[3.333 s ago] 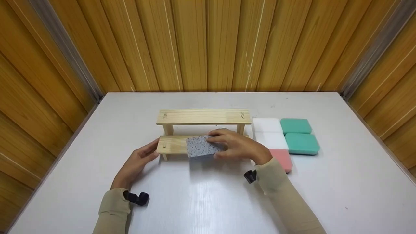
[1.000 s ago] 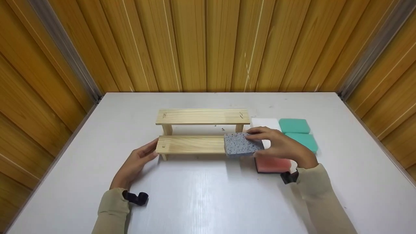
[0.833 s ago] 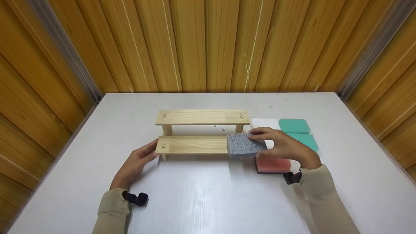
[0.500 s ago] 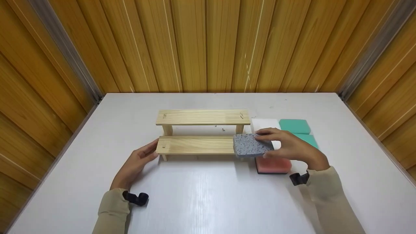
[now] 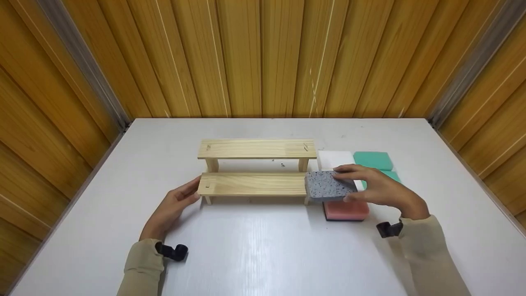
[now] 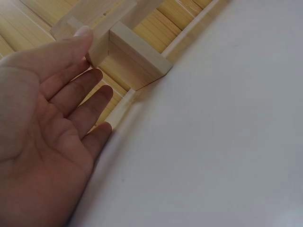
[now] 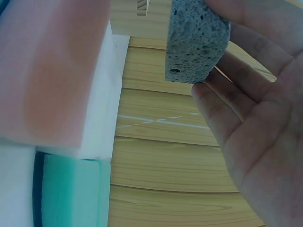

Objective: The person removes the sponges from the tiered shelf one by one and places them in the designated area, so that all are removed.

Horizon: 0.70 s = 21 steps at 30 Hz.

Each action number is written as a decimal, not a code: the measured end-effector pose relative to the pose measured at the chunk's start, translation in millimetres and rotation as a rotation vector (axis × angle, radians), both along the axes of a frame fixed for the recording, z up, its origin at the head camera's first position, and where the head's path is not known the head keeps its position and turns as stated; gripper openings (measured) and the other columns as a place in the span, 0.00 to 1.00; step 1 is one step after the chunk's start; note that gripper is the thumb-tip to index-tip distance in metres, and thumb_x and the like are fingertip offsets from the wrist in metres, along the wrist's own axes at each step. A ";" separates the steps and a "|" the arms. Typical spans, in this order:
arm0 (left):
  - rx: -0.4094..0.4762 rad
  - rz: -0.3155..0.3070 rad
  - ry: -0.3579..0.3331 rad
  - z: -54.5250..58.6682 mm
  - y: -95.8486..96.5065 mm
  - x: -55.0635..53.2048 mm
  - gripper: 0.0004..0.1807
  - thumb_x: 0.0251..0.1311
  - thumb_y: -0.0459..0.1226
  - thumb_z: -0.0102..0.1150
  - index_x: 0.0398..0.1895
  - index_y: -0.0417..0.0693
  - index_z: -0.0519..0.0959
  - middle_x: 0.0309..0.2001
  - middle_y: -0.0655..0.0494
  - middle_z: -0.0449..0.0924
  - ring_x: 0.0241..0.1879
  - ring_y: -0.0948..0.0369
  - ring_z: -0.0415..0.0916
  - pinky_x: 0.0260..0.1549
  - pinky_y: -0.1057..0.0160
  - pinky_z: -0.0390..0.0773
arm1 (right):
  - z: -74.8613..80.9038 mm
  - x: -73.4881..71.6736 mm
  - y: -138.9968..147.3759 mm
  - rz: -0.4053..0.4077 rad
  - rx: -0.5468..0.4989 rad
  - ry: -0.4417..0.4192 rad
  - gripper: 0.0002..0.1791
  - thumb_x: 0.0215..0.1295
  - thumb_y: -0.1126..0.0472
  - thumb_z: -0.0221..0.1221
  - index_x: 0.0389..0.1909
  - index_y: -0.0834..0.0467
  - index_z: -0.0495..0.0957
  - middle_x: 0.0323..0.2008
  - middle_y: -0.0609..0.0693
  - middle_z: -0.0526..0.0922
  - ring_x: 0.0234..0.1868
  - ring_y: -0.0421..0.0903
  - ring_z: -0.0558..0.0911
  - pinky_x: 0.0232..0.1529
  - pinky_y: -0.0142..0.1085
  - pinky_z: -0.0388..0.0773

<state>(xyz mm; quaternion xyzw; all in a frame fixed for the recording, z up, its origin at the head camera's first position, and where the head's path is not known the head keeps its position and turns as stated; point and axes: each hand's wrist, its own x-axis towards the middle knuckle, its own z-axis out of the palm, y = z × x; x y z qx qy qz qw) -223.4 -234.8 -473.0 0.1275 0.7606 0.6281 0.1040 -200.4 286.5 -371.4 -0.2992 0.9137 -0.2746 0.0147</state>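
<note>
A two-tier wooden stand [image 5: 254, 184] sits mid-table, its lower board in front of the raised upper one. My left hand [image 5: 170, 209] holds the left end of the lower board; in the left wrist view the thumb [image 6: 80, 40] lies at the board's end, the other fingers spread beside the leg. My right hand [image 5: 384, 191] grips a grey, dark-speckled, porous sponge [image 5: 326, 185] between thumb and fingers. The grey sponge overlaps the right end of the lower board in the head view. From the right wrist, the pores of the grey sponge [image 7: 196, 42] show clearly.
Right of the stand lie a pink sponge [image 5: 347, 211] with a dark underside, a white sponge [image 5: 335, 159] and two green sponges [image 5: 373, 160], one partly hidden by my right hand. A ribbed wood-patterned wall [image 5: 263, 57] closes off the table's back edge.
My right hand has carried the grey sponge rightward, from over the middle of the lower board to its right end. The left hand has stayed at the stand's left end.
</note>
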 end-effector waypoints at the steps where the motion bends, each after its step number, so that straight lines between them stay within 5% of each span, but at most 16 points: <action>1: 0.001 0.000 0.000 0.1 -0.1 0.1 0.35 0.65 0.44 0.58 0.73 0.50 0.59 0.74 0.55 0.57 0.74 0.58 0.52 0.65 0.74 0.62 | 0.2 0.7 1.5 -0.005 0.002 0.001 0.31 0.51 0.61 0.71 0.58 0.58 0.77 0.63 0.55 0.74 0.64 0.58 0.71 0.61 0.27 0.69; 12: 0.011 -0.007 -0.009 0.5 -0.1 0.9 0.36 0.65 0.44 0.58 0.73 0.48 0.58 0.74 0.54 0.56 0.74 0.57 0.51 0.62 0.78 0.63 | 4.0 9.3 15.9 -0.079 0.014 -0.026 0.31 0.51 0.58 0.70 0.60 0.56 0.76 0.65 0.51 0.72 0.68 0.56 0.67 0.59 0.16 0.59; 21: 0.012 -0.005 -0.001 -0.3 0.0 0.7 0.36 0.65 0.44 0.58 0.73 0.49 0.58 0.74 0.55 0.57 0.74 0.58 0.51 0.64 0.78 0.61 | 0.1 13.3 29.7 -0.093 0.028 -0.015 0.31 0.52 0.57 0.71 0.59 0.57 0.77 0.65 0.53 0.72 0.66 0.57 0.67 0.56 0.15 0.62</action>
